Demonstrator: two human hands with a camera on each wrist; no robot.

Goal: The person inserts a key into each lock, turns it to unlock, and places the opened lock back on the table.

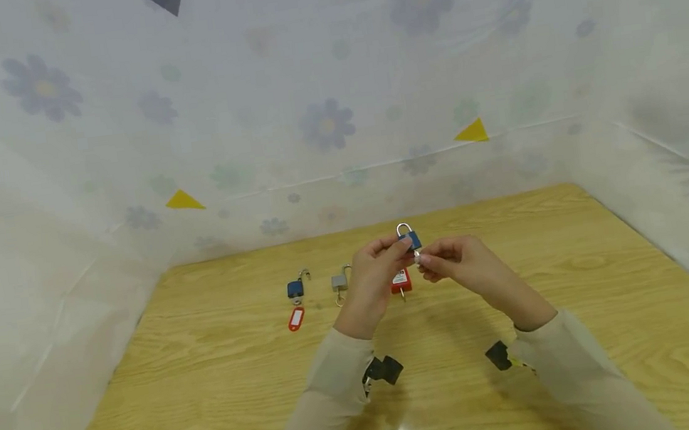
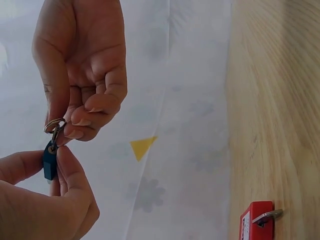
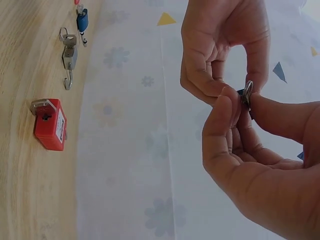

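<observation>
Centrally, above the bench [image 1: 591,328], the left hand [image 1: 373,277] pinches a blue padlock [image 1: 410,238], its grip clamped on the body, while the right hand [image 1: 460,265] pinches the key [image 1: 417,256] beneath it. Toward the far edge lie 3 more: a red padlock [image 1: 401,282], a grey padlock [image 1: 340,282] and a second blue padlock [image 1: 295,289] with a red tag [image 1: 296,319].

This place looks like a small recording booth, not a home or a shop. A light wooden surface [image 1: 587,300] is closed on three sides by a white sheet with pale flower print [image 1: 327,125], which hides the room behind it. Small yellow triangle markers [image 1: 472,132] are fixed on the sheet. Several padlocks lie in a row on the surface: a blue one [image 1: 295,289], a grey one [image 1: 340,282] and a red one [image 1: 401,281].
</observation>
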